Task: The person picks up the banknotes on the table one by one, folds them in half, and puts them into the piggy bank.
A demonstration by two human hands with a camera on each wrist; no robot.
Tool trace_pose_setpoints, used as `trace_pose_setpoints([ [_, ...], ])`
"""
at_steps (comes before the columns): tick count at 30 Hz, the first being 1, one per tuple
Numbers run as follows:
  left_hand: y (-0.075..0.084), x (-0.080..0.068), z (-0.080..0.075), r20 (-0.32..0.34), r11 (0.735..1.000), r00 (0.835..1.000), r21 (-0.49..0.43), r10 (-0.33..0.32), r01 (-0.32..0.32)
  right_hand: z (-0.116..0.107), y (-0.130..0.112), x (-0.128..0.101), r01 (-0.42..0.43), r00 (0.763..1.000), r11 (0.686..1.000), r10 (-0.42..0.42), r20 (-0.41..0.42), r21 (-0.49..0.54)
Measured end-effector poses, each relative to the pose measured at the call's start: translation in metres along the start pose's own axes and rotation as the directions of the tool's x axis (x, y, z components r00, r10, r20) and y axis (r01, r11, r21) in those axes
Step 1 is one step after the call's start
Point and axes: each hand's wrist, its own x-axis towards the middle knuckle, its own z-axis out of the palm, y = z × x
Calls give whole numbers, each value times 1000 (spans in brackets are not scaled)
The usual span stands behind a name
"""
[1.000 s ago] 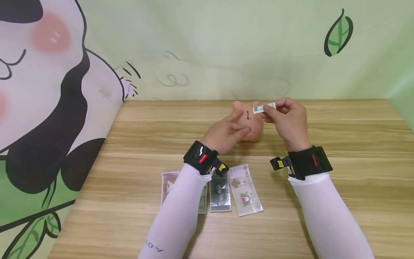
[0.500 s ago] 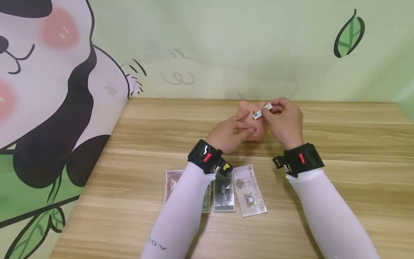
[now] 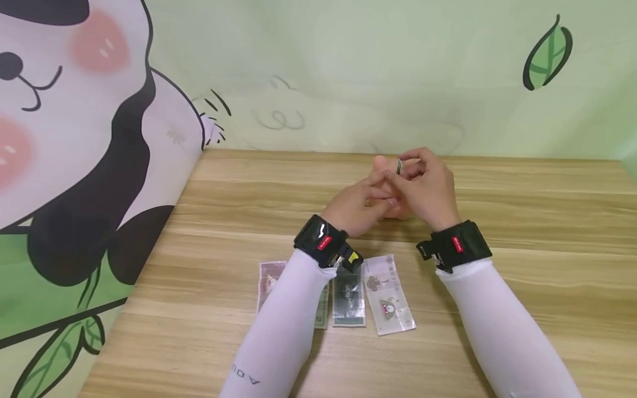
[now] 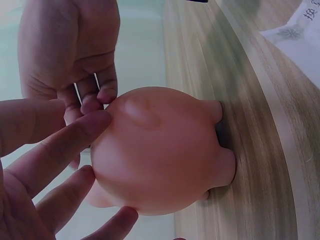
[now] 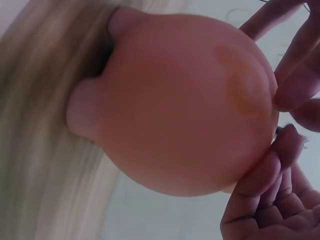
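A pink piggy bank (image 3: 380, 165) stands on the table near its back edge. My left hand (image 3: 355, 207) rests its extended fingers on the bank's top and side; in the left wrist view those fingers (image 4: 65, 150) lie spread against the pink shell. At the top of the bank my right hand (image 3: 429, 185) pinches a small folded banknote (image 3: 400, 166) between thumb and fingers. The note stands on edge at the slot, mostly hidden by the hands. How deep it sits in the slot I cannot tell. The right wrist view shows the bank's rounded body (image 5: 180, 105) close up.
Nearer the front of the wooden table (image 3: 199, 265) several flat banknotes lie in a row: a pinkish one (image 3: 269, 279), a green one (image 3: 322, 309) partly under the left sleeve, a dark one (image 3: 349, 301) and a pale one (image 3: 390, 298). A wall (image 3: 348, 72) rises behind.
The right hand has moved left over the bank, carrying the folded banknote from beside it to its top and turning the note upright. The left hand stays on the bank; the view has shifted slightly.
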Motion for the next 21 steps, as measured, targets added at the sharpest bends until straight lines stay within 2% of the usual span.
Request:
trace_pose_setpoints([
  [4,1,1,1,5,1000,1000,4,3,-3,-1,5,-1,-32,999,997,29,35,70],
  [9,2,1,2,-5,1000,1000,19,6,-6,0,9,-1,-46,999,990,44,13,131],
  [14,3,0,2,-19,1000,1000,1,0,0,0,9,-2,-29,1000,988,29,0,154],
  [21,1,0,1,-18,1000,1000,-2,-9,9,-1,11,-1,-3,999,989,-4,51,149],
])
